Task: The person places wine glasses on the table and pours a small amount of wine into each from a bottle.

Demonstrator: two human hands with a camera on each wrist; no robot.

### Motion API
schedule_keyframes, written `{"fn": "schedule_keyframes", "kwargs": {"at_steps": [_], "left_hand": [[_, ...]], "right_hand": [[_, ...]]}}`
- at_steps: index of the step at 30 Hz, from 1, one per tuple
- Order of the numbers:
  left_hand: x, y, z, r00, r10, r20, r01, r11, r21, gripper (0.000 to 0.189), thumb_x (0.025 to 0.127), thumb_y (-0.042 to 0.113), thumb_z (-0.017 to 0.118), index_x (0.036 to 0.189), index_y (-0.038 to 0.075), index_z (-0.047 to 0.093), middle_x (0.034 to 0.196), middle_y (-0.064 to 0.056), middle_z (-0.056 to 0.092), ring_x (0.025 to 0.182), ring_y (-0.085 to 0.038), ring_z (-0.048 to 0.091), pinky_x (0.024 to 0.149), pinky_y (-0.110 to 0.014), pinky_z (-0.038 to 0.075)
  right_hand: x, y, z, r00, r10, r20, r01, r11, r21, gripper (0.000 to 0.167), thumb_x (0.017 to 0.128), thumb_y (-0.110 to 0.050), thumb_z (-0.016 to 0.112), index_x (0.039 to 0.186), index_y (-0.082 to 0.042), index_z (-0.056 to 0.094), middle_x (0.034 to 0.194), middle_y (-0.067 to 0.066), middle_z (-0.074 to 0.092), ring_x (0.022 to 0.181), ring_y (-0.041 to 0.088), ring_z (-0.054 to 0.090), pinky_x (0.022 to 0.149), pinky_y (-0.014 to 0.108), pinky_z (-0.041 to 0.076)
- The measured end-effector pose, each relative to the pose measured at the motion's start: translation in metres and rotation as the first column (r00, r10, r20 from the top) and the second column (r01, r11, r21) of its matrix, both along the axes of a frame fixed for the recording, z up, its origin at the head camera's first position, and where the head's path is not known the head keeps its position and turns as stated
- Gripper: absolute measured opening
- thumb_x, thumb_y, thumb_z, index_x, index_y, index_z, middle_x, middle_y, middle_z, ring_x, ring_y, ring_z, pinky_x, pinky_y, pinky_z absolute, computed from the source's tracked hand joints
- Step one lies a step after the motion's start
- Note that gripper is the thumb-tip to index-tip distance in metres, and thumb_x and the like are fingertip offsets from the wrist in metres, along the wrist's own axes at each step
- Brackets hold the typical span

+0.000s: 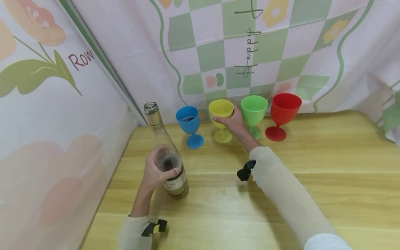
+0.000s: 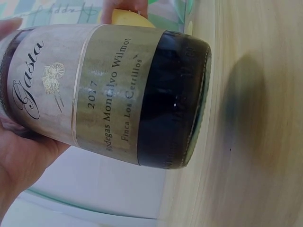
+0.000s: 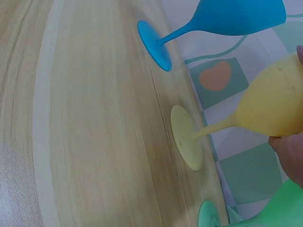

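Note:
My left hand (image 1: 153, 175) grips a glass wine bottle (image 1: 177, 185) around its body. The bottle leans slightly, its open mouth toward the back. In the left wrist view the bottle's label (image 2: 104, 90) reads 2017, and its base is just over the table, with a shadow beside it. My right hand (image 1: 235, 122) holds the bowl of a yellow plastic goblet (image 1: 215, 111), thumb and fingers on opposite sides. The right wrist view has the yellow goblet's foot (image 3: 185, 137) at the tabletop. Left of it, a blue goblet (image 1: 191, 126) contains dark liquid.
Right of the yellow goblet stand a green goblet (image 1: 254, 113), close beside my right hand, and a red goblet (image 1: 282, 114). The wooden table (image 1: 218, 215) meets a patterned cloth (image 1: 210, 57) behind the row. Another printed cloth (image 1: 93, 114) hangs along the left edge.

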State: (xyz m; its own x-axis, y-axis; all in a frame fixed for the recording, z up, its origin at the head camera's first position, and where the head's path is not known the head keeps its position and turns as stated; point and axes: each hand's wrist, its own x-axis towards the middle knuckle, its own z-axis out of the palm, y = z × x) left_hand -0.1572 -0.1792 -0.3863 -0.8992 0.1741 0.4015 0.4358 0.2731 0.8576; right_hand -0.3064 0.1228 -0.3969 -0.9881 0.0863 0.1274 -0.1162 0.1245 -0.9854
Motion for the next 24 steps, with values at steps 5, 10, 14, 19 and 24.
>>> {"fn": "schedule_keyframes", "kwargs": {"at_steps": [5, 10, 14, 19, 24], "left_hand": [[0.000, 0.001, 0.000, 1.000, -0.007, -0.010, 0.007, 1.000, 0.002, 0.061, 0.066, 0.002, 0.079, 0.123, -0.007, 0.058, 0.111, -0.024, 0.067, 0.101, -0.003, 0.061, 0.091, -0.022, 0.048], [-0.001, 0.001, 0.000, 1.000, -0.011, -0.028, 0.012, 1.000, 0.018, 0.060, 0.066, 0.001, 0.079, 0.122, -0.008, 0.058, 0.109, -0.024, 0.067, 0.100, -0.003, 0.062, 0.090, -0.021, 0.048], [-0.002, 0.000, -0.002, 0.999, -0.012, -0.040, 0.012, 1.000, 0.022, 0.060, 0.066, 0.001, 0.079, 0.122, -0.008, 0.058, 0.108, -0.024, 0.067, 0.099, -0.003, 0.063, 0.090, -0.020, 0.049], [-0.001, 0.000, -0.005, 0.999, -0.015, -0.041, 0.015, 1.000, 0.018, 0.061, 0.065, 0.001, 0.079, 0.121, -0.008, 0.058, 0.108, -0.025, 0.067, 0.099, -0.003, 0.062, 0.091, -0.021, 0.048], [0.000, 0.001, -0.005, 0.999, -0.021, -0.040, 0.022, 1.000, 0.017, 0.062, 0.065, 0.000, 0.079, 0.122, -0.010, 0.057, 0.109, -0.025, 0.066, 0.100, -0.002, 0.061, 0.091, -0.020, 0.048]], "right_hand": [[0.002, -0.001, 0.004, 0.999, -0.026, -0.031, 0.025, 0.999, -0.038, 0.081, 0.080, -0.013, 0.083, 0.150, -0.007, 0.042, 0.139, 0.019, 0.057, 0.123, 0.027, 0.057, 0.111, 0.042, 0.046], [0.007, -0.008, 0.030, 0.991, 0.024, -0.131, -0.031, 0.998, -0.051, 0.074, 0.081, -0.016, 0.083, 0.145, -0.009, 0.047, 0.134, 0.016, 0.060, 0.118, 0.025, 0.059, 0.105, 0.040, 0.049], [0.015, -0.013, 0.049, 0.982, 0.079, -0.169, -0.088, 0.995, -0.046, 0.075, 0.081, -0.014, 0.083, 0.146, -0.007, 0.046, 0.135, 0.018, 0.059, 0.120, 0.028, 0.058, 0.103, 0.037, 0.048], [0.021, -0.011, 0.055, 0.980, 0.093, -0.175, -0.104, 0.993, -0.053, 0.076, 0.080, -0.012, 0.082, 0.147, -0.009, 0.045, 0.137, 0.018, 0.058, 0.122, 0.027, 0.057, 0.102, 0.036, 0.047], [0.029, -0.005, 0.057, 0.980, 0.092, -0.175, -0.099, 0.994, -0.036, 0.075, 0.080, -0.013, 0.082, 0.146, -0.011, 0.047, 0.135, 0.016, 0.059, 0.120, 0.025, 0.058, 0.100, 0.034, 0.048]]}}
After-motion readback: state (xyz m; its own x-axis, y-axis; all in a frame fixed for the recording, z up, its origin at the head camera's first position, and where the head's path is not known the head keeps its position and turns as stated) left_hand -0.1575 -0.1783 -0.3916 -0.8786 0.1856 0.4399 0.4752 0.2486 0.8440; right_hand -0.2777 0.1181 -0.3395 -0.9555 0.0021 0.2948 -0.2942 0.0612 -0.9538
